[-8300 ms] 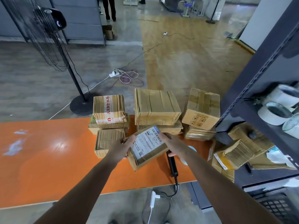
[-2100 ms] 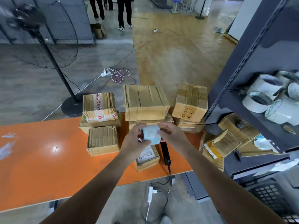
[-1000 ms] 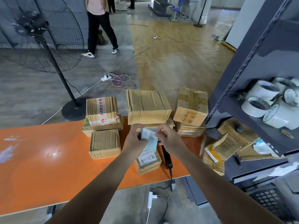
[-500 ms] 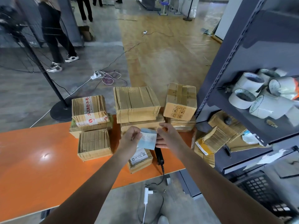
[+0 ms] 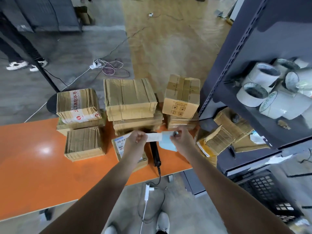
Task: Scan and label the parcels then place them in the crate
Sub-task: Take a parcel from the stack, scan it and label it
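The orange table carries stacked cartons beyond the fingertips, and the black crate sits well off to the right. Under the left hand lies the open parcel, with the scanner below the gap between the hands. The left hand's fingers pinch the white label and the right hand pinches the blue backing, likely peeling the two apart so the label can be stuck on.

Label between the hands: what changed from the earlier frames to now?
The left hand has peeled the white label leftward off the blue backing, pinched by the right hand. The small parcel, held earlier, lies on the orange table. The scanner and parcel stacks stayed.
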`<state>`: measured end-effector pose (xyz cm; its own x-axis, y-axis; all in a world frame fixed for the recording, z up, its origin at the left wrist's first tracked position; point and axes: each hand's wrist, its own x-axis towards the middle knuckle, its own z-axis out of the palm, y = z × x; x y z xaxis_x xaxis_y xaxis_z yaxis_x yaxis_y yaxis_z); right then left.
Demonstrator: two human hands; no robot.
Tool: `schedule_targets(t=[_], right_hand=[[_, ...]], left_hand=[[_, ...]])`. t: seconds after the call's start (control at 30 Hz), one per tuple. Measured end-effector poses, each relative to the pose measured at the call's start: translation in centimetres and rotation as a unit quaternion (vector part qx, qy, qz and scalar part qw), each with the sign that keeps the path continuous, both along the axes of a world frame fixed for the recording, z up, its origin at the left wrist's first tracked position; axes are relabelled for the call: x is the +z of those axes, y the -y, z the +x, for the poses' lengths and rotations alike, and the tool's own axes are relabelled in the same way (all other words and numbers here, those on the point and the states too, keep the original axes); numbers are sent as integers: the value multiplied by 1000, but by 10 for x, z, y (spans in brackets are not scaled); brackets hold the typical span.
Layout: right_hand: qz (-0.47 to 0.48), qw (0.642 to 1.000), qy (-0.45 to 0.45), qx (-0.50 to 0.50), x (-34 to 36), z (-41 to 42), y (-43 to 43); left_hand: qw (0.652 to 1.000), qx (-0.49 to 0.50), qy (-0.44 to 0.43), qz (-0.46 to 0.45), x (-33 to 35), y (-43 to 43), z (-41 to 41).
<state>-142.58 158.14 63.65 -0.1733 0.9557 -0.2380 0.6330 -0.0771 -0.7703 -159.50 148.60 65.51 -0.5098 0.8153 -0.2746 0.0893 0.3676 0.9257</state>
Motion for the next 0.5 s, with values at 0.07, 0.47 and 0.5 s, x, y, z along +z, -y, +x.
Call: schedule_targets(t=[0.07,0.47,0.5], right_hand=[[44,991,101,74,-13,4,-6],[111,938,248,217,-67,-10,-6],[108,939,247,216,-66,-10,-5]], left_hand=[[1000,8,-2,-25,-7,-5,7],[993,67,9,-102,-43,-10,13],[992,67,10,-103,-43,-9,12]])
